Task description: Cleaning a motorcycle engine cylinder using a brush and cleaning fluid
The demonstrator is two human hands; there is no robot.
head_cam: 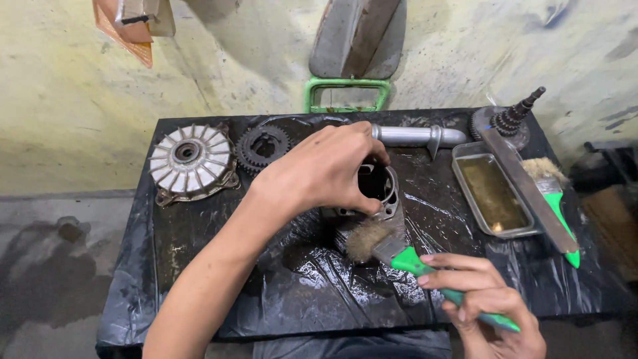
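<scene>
left hand point(323, 169) clamped over a grimy engine cylinder point(380, 193), right hand point(488, 306) fingers wrapped round a green-handled brush point(399, 249), bristles touching the cylinder, black plastic-covered table point(219, 266)

The front left of the tabletop point(219, 292) lies open, with the left forearm slanting across it. The back edge is lined by a finned wheel point(191, 161), a gear point(263, 147) and a tube point(419, 136), close side by side. On the right, a tray point(493, 194), a flat bar point(528, 189) and a spare brush point(555, 196) crowd the way.
</scene>
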